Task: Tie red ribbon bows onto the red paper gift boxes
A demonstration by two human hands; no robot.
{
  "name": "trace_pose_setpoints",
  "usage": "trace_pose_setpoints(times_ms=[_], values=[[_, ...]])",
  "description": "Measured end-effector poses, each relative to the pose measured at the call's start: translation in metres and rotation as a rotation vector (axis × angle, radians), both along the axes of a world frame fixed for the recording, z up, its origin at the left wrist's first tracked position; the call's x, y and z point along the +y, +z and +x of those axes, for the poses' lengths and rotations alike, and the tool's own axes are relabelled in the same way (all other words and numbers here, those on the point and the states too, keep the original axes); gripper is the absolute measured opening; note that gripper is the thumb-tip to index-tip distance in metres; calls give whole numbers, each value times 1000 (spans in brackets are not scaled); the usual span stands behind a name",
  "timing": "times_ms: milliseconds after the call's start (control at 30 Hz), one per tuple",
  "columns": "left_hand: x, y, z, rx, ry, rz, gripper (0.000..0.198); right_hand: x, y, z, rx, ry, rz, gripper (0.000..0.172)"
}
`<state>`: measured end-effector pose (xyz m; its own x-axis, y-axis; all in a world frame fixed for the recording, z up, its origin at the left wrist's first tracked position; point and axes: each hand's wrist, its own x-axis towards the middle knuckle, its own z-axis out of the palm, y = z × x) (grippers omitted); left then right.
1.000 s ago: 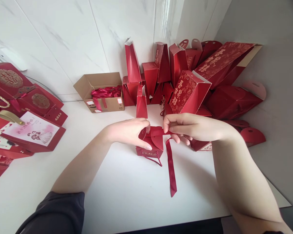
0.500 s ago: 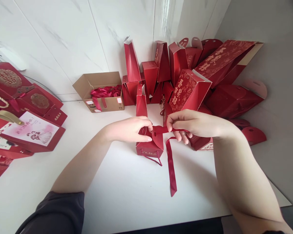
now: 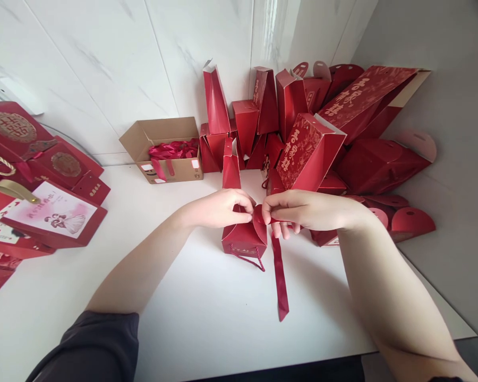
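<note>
A small red gift box (image 3: 244, 240) stands on the white table (image 3: 207, 318) in front of me, its rounded top flaps pressed together. My left hand (image 3: 219, 209) pinches those flaps from the left. My right hand (image 3: 302, 210) pinches a red ribbon (image 3: 279, 281) right at the flaps; the ribbon's loose end trails down over the table toward me. A thin red cord loop hangs from the box's front.
A heap of folded red boxes and bags (image 3: 310, 138) fills the back right corner. An open cardboard box (image 3: 163, 148) with red ribbons stands at the back. Larger red gift bags (image 3: 35, 201) lie at the left edge. Walls close off the back and right.
My right hand has moved left, drawing the ribbon in until it meets the flaps and my left hand. The box has stayed in place.
</note>
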<state>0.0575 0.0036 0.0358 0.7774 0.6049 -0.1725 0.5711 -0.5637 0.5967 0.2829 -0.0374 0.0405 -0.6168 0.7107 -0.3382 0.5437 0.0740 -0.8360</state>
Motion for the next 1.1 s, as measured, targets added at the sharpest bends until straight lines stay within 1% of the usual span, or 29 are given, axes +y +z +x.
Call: trace_pose_setpoints(times_ms=[67, 100, 200, 267, 300, 400, 533, 700, 767, 867, 933, 1033, 1100], values=[[0, 2, -1, 9, 21, 2, 23, -1, 0, 0, -21, -33, 71, 17], [0, 3, -2, 19, 37, 12, 23, -2, 0, -1, -39, -71, 131, 19], [-2, 10, -6, 32, 80, 37, 22, 0, -4, -5, -30, -214, 371, 25], [-3, 15, -10, 32, 99, 46, 22, 4, -9, -10, 30, -223, 464, 27], [-3, 17, -11, 37, 109, 51, 22, 6, -11, -12, 59, -194, 471, 28], [-3, 20, -15, 55, 139, 67, 23, 11, -17, -17, 83, -113, 425, 29], [-2, 20, -17, 62, 161, 88, 20, 14, -18, -17, 46, -131, 405, 29], [-1, 19, -16, 69, 222, 128, 18, 14, -18, -18, 23, -38, 365, 34], [-1, 19, -15, 74, 234, 151, 18, 15, -22, -20, 29, 3, 375, 31], [0, 21, -16, 87, 243, 138, 18, 17, -27, -21, 49, 55, 440, 20], [2, 21, -18, 90, 274, 141, 18, 18, -27, -19, 51, 103, 464, 14], [4, 21, -22, 71, 324, 182, 17, 17, -23, -12, 29, 139, 428, 13], [5, 22, -23, 17, 342, 197, 18, 15, -19, -10, 35, 126, 354, 18]])
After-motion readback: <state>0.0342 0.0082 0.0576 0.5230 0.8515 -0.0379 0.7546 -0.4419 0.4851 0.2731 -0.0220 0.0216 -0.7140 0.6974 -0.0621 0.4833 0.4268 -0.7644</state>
